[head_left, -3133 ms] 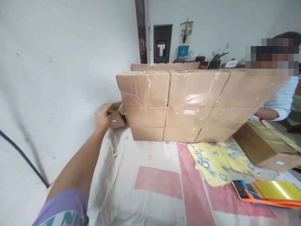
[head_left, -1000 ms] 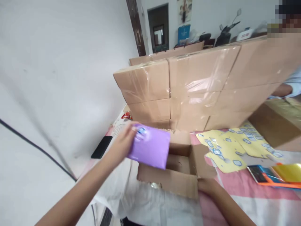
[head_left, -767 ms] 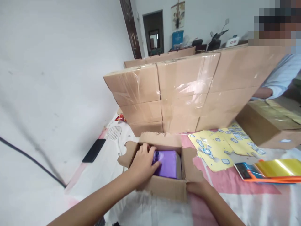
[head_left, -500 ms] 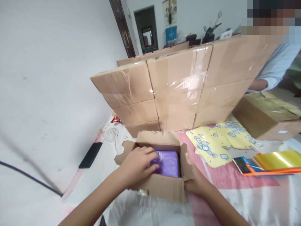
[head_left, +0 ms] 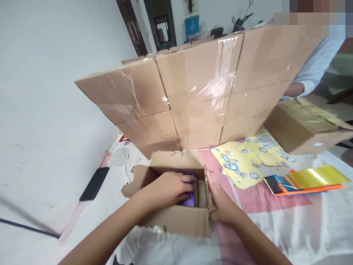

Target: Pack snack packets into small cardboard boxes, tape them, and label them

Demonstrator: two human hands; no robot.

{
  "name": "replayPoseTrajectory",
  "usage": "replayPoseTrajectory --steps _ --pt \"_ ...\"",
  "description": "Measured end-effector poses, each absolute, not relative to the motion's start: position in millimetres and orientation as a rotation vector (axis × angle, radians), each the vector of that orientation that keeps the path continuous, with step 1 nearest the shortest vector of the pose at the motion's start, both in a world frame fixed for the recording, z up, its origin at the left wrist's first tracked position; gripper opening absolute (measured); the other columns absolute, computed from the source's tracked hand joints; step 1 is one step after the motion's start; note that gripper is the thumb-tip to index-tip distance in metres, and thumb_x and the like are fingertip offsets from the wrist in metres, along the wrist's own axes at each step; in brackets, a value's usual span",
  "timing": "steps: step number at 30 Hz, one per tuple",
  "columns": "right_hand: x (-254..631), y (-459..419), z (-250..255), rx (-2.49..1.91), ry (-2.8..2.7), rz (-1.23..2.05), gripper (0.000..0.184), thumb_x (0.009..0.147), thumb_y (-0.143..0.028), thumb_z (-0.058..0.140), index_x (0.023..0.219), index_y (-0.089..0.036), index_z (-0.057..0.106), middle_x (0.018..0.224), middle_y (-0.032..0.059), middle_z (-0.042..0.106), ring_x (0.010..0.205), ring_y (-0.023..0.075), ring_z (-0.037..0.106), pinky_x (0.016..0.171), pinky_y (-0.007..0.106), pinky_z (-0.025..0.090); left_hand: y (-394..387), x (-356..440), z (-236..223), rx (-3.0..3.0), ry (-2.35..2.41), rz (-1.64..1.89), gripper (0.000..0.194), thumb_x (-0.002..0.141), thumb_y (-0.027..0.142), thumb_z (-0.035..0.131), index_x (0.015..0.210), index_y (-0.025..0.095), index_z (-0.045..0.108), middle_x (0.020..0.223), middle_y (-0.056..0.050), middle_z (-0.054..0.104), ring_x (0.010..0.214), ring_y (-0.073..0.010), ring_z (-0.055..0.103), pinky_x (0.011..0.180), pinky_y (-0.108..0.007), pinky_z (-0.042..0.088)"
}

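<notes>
A small open cardboard box [head_left: 182, 221] with torn flaps sits on the cloth in front of me. My left hand [head_left: 172, 187] reaches down into it, fingers curled over a purple packet [head_left: 189, 198]. Most of the packet is hidden beneath that hand. A narrow gap shows between the packet and the box's right wall. My right hand [head_left: 220, 198] grips the box from outside at its right flap, which stands nearly upright; some of its fingers are hidden.
Taped cartons [head_left: 195, 95] form a wall behind the box. Left lie a black phone [head_left: 94, 184] and a perforated white paddle [head_left: 120, 158]. Right are yellow sticker sheets [head_left: 242, 165], a tape dispenser [head_left: 303, 184] and a larger carton [head_left: 298, 129], near another person's arm [head_left: 295, 89].
The small box came from the far left to the front. The purple packet went from my left hand's grip in the air into the box, then shifted left inside. The right flap rose.
</notes>
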State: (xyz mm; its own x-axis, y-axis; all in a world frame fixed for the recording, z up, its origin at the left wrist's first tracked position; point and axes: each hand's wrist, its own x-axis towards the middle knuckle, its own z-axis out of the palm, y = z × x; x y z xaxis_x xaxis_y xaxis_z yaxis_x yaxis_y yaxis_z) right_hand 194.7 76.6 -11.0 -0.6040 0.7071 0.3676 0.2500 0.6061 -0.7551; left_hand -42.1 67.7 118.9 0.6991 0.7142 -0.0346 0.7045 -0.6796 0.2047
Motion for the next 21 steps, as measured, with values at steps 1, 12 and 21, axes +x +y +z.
replayPoseTrajectory --steps 1,12,21 --pt "194.1 76.7 -9.7 -0.718 -2.134 0.846 0.134 0.064 -0.022 0.086 0.165 -0.027 -0.002 0.161 0.0228 0.025 0.152 0.0439 0.029 0.118 0.058 0.04 58.0 -56.9 119.4 2.71 1.262 0.173 0.02 0.095 0.031 0.065 0.113 0.036 0.074 0.131 0.001 0.072 0.108 -0.0222 0.07 0.092 -0.036 0.054" --pt "194.0 71.8 14.4 -0.679 -2.034 0.749 0.063 0.066 -0.023 0.083 0.116 -0.027 0.044 0.159 0.0189 0.028 0.152 0.042 0.031 0.109 0.049 0.046 -68.9 -168.5 -9.4 2.052 1.826 1.112 0.143 0.036 0.099 0.063 0.157 0.027 0.041 0.148 -0.025 0.055 0.131 -0.0514 0.057 0.105 -0.063 0.051" --pt "197.5 69.3 -3.4 -0.469 -1.823 0.819 0.107 0.076 -0.043 0.082 0.158 -0.034 0.013 0.156 0.0165 0.034 0.154 0.0422 0.027 0.121 0.064 0.031 -27.2 -95.3 7.4 1.743 1.975 1.557 0.033 0.093 0.056 0.061 0.083 0.025 0.06 0.078 -0.003 0.063 0.077 -0.0231 0.064 0.068 -0.038 0.058"
